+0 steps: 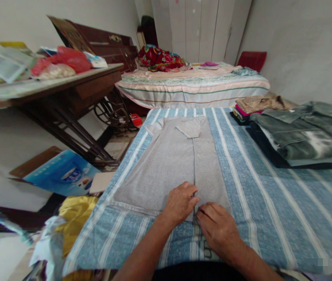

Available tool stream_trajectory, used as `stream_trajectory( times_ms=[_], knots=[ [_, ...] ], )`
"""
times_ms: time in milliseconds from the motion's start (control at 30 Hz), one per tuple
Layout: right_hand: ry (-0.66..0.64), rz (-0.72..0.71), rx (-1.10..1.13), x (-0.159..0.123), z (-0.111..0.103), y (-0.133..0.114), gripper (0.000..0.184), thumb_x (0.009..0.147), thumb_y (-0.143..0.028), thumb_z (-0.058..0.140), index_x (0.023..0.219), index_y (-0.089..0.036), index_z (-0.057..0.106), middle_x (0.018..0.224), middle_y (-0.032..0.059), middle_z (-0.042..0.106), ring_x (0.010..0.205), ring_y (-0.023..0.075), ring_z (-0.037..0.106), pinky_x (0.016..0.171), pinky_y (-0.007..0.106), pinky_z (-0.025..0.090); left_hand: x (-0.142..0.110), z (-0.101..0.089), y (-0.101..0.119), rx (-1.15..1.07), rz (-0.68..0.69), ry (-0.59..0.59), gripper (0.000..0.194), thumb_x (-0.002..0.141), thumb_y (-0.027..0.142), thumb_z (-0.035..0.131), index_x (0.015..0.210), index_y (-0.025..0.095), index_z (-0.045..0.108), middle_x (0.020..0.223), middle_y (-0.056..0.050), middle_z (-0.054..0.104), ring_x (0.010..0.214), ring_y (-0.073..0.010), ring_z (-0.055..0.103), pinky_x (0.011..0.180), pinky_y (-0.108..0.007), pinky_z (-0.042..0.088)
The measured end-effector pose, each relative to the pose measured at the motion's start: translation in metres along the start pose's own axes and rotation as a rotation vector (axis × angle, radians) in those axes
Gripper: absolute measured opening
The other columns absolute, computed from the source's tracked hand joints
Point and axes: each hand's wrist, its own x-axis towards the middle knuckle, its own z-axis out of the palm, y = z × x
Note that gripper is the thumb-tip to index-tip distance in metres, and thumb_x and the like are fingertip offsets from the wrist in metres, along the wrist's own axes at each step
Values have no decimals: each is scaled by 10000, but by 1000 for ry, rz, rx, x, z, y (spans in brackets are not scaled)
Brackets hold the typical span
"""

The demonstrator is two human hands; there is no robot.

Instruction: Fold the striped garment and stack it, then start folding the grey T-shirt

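Note:
A grey short-sleeved shirt (166, 168) lies on a blue-and-white striped cover (242, 203), its collar at the far end and its right side folded inward. A dark line runs down its middle, where the folded layer's edge lies. On that line, near the hem, my left hand (181, 201) is closed, thumb and fingers pinching the fabric. Just beside it and slightly nearer to me, my right hand (220, 230) has its fingers curled over the hem of the folded part. The fabric under both sets of fingertips is partly hidden.
Folded clothes with a dark green denim jacket (312, 132) on top are stacked at the right. A wooden sewing table (95, 78) with bags on it stands left, above a blue carton (66, 171). Yellow cloth (76, 218) lies by the cover's left edge. A bed (189, 93) stands behind.

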Motion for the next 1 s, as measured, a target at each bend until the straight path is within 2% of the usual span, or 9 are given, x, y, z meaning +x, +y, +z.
stream_trajectory(
  times_ms=[133, 267, 467, 600, 700, 800, 867, 1000],
  knots=[
    [25, -10, -44, -5, -1, -4, 226, 856, -90, 451, 983, -125, 635, 938, 110, 632, 950, 228, 565, 806, 377, 496, -2, 0, 1, 31, 10, -12, 149, 858, 273, 514, 941, 220, 626, 879, -7, 567, 800, -133, 554, 732, -226, 425],
    [119, -22, -6, -7, -14, -1, 239, 845, -74, 477, 1026, -122, 626, 1013, 115, 646, 996, 217, 579, 849, 377, 507, -6, -3, 8, 77, 8, -10, 166, 864, 269, 500, 962, 201, 616, 912, -31, 560, 848, -155, 546, 780, -256, 439],
    [167, 106, -28, -10, -42, 33, 226, 850, -106, 504, 1016, -173, 642, 1017, 99, 668, 975, 202, 621, 854, 390, 531, -15, -3, 16, 88, -12, 72, 175, 848, 265, 521, 992, 198, 593, 1033, -58, 546, 977, -192, 521, 867, -319, 453],
    [60, 70, -79, -18, -50, 46, 282, 862, -166, 506, 1126, -156, 604, 1165, 126, 624, 1134, 239, 550, 925, 444, 490, -19, 5, 14, 115, 59, 104, 263, 833, 256, 549, 1089, 204, 575, 1326, -95, 450, 1199, -247, 430, 997, -408, 389],
    [-154, 22, -135, -27, -52, 42, 438, 854, -292, 539, 1267, -149, 520, 1325, 133, 515, 1270, 274, 418, 993, 492, 424, -21, 11, 10, 167, 101, 78, 317, 860, 278, 521, 1172, 225, 543, 1403, -74, 416, 1301, -252, 338, 1052, -445, 326],
    [-335, -19, -200, -37, -50, 37, 651, 811, -459, 583, 1357, -140, 429, 1429, 144, 386, 1327, 289, 327, 1019, 493, 390, -22, 16, 5, 226, 118, 64, 351, 896, 318, 466, 1235, 237, 509, 1430, -43, 408, 1345, -241, 280, 1081, -466, 278],
    [-375, -37, -234, -41, -48, 36, 726, 788, -519, 589, 1378, -140, 401, 1453, 152, 341, 1341, 294, 298, 1019, 491, 384, -23, 20, 3, 259, 116, 60, 370, 910, 344, 438, 1263, 246, 490, 1438, -24, 406, 1355, -236, 267, 1090, -473, 264],
    [-346, -86, -264, -44, -44, 40, 723, 799, -534, 568, 1384, -145, 396, 1440, 150, 363, 1337, 294, 303, 1011, 482, 378, -24, 26, -2, 310, 113, 76, 392, 919, 376, 410, 1292, 274, 473, 1456, -6, 381, 1365, -239, 254, 1095, -482, 255]
  ],
)
